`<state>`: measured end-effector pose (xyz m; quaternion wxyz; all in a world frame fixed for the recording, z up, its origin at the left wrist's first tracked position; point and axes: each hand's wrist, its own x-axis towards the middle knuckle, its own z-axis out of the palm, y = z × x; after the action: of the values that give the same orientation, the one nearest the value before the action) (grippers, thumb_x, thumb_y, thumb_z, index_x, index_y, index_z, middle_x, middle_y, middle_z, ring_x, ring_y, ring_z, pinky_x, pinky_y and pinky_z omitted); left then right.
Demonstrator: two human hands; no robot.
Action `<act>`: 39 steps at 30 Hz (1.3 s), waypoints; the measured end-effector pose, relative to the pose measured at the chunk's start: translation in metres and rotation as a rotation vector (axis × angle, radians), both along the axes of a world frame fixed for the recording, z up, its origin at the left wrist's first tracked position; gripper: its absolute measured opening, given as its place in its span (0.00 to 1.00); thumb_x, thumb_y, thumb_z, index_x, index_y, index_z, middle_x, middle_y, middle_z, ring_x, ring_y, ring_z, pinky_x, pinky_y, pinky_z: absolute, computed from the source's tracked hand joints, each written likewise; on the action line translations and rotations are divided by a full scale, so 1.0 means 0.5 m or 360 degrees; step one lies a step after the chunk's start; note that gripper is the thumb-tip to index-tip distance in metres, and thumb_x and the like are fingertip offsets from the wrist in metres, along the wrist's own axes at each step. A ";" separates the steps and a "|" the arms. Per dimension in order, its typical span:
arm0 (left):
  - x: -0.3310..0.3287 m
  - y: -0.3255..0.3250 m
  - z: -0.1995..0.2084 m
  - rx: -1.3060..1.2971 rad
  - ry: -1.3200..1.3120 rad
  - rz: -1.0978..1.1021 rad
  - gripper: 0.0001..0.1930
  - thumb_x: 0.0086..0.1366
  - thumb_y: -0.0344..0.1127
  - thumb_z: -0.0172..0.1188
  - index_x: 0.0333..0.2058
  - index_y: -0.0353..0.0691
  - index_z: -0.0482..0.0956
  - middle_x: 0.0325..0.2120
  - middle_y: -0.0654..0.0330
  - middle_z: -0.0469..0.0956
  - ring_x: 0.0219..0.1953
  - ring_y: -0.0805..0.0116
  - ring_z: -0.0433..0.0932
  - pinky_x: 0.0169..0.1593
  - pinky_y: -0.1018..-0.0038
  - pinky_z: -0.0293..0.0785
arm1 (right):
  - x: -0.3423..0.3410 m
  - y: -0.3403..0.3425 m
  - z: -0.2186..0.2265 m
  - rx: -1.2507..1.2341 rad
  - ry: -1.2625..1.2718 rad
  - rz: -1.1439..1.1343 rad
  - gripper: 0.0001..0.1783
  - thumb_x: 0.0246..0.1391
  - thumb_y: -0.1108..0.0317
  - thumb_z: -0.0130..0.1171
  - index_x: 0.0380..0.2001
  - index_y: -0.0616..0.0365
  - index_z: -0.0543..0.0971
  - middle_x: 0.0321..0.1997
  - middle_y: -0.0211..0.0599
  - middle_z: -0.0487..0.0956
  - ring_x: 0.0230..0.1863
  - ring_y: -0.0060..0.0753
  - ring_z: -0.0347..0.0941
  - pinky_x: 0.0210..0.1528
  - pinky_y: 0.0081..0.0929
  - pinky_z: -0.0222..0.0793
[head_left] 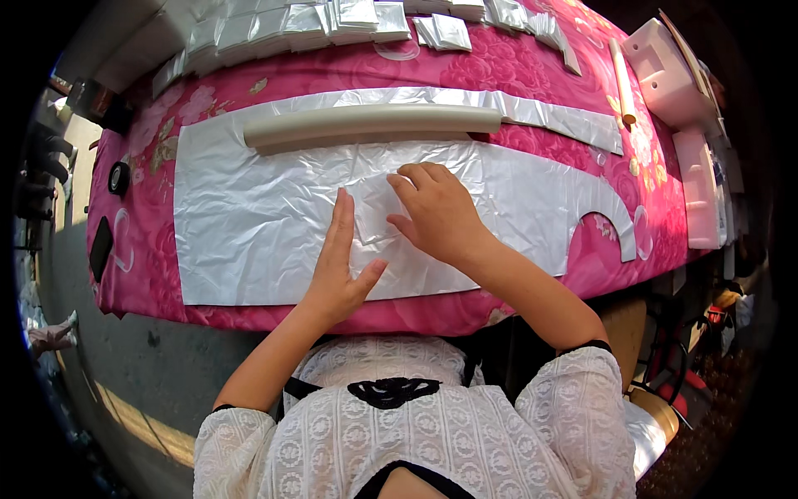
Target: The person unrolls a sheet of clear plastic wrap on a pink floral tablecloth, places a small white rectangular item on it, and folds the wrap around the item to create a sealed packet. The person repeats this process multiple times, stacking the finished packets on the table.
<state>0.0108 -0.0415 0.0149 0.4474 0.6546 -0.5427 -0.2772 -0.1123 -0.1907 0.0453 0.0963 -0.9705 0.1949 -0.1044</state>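
Note:
A thin white plastic apron (241, 249) lies flat on the table, creased, its curved neck strap (619, 212) reaching to the right. On its middle rests a small folded plastic square (376, 223), with faint edges against the white sheet. My left hand (339, 270) is at the left of that square, fingers stretched out and thumb apart. Over its right side hovers or rests my right hand (438, 206), fingers bent a little and spread from the thumb; contact is hard to tell. Neither hand grips anything. Beyond both hands, a long pale tube (370, 123) lies across the sheet.
A pink floral cloth (332, 76) covers the table. Folded white packets (349, 18) line its far edge. A black tape roll (119, 178) and a dark phone-like slab (100, 249) lie left. At right are a thin tube (622, 81) and pale foam boxes (665, 71).

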 end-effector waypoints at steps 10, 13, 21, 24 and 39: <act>-0.005 0.287 -0.002 0.1095 0.1635 0.0512 0.15 0.64 0.32 0.51 0.46 0.29 0.72 0.41 0.50 0.77 0.40 0.68 0.78 0.42 0.75 0.74 | 0.091 0.191 -0.104 0.0517 -0.0080 0.0068 0.52 0.47 0.33 0.47 0.65 0.56 0.46 0.68 0.61 0.39 0.69 0.60 0.29 0.66 0.51 0.25; -0.021 0.306 -0.029 0.0887 0.2028 0.0863 0.14 0.64 0.33 0.51 0.44 0.29 0.73 0.41 0.51 0.77 0.38 0.69 0.78 0.41 0.75 0.75 | 0.077 0.300 -0.096 0.0835 -0.0053 0.0264 0.52 0.49 0.32 0.42 0.65 0.57 0.42 0.68 0.61 0.35 0.69 0.61 0.24 0.65 0.53 0.22; 0.040 0.259 0.070 0.1191 0.0377 0.0223 0.08 0.56 0.30 0.59 0.34 0.34 0.80 0.26 0.58 0.80 0.26 0.78 0.75 0.30 0.78 0.73 | 0.089 0.211 -0.039 0.0512 0.0044 0.1049 0.17 0.48 0.60 0.55 0.41 0.53 0.75 0.59 0.47 0.63 0.68 0.49 0.43 0.66 0.54 0.30; 0.047 0.218 0.096 0.0647 0.0271 0.0283 0.15 0.51 0.26 0.62 0.40 0.34 0.77 0.42 0.52 0.77 0.38 0.72 0.78 0.36 0.77 0.75 | 0.070 0.118 -0.015 0.0265 -0.0104 0.0970 0.03 0.43 0.66 0.59 0.22 0.52 0.78 0.41 0.32 0.76 0.57 0.37 0.62 0.66 0.54 0.38; 0.069 0.110 0.061 0.0305 -0.0011 0.0189 0.26 0.46 0.26 0.62 0.48 0.39 0.71 0.62 0.44 0.49 0.60 0.47 0.59 0.59 0.59 0.57 | 0.110 -0.554 -0.047 0.0285 -0.0288 -0.1361 0.19 0.45 0.59 0.63 0.38 0.60 0.79 0.33 0.41 0.79 0.35 0.36 0.75 0.39 0.29 0.67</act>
<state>0.0452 0.0134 0.0451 0.3964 0.7264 -0.4755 -0.2985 -0.0574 -0.4676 0.0217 0.1447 -0.7775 0.5777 -0.2020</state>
